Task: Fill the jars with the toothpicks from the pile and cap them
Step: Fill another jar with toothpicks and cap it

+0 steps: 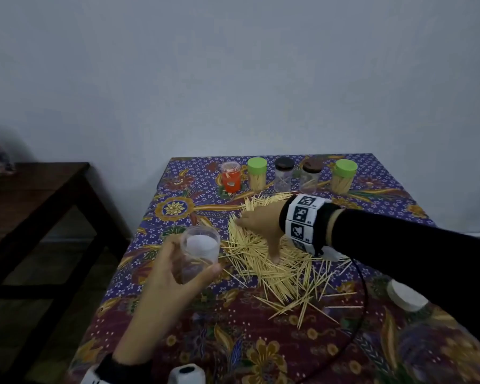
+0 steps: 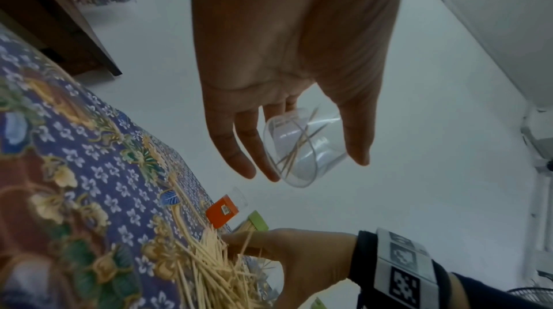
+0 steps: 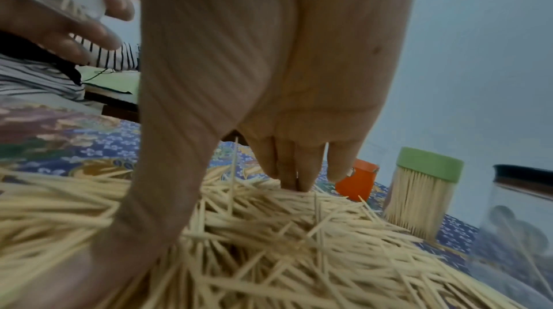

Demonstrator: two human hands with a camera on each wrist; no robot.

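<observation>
My left hand (image 1: pixel 172 278) grips a clear uncapped jar (image 1: pixel 200 253) tilted above the table's left side. In the left wrist view the jar (image 2: pixel 302 148) holds a few toothpicks, with fingers on one side and thumb on the other. The toothpick pile (image 1: pixel 266 267) spreads over the middle of the patterned cloth. My right hand (image 1: pixel 258 239) lies spread on the pile, fingers straight and thumb wide apart. In the right wrist view its fingertips (image 3: pixel 296 184) dig into the pile (image 3: pixel 299 255) and nothing is pinched.
Along the far edge stand an orange-labelled jar (image 1: pixel 230 176), two green-capped jars full of toothpicks (image 1: pixel 257 174) (image 1: pixel 343 176) and two dark-capped jars (image 1: pixel 283 174) (image 1: pixel 311 176). A white cap (image 1: pixel 406 296) sits at the right. A dark wooden table (image 1: pixel 39 195) stands left of the cloth's edge.
</observation>
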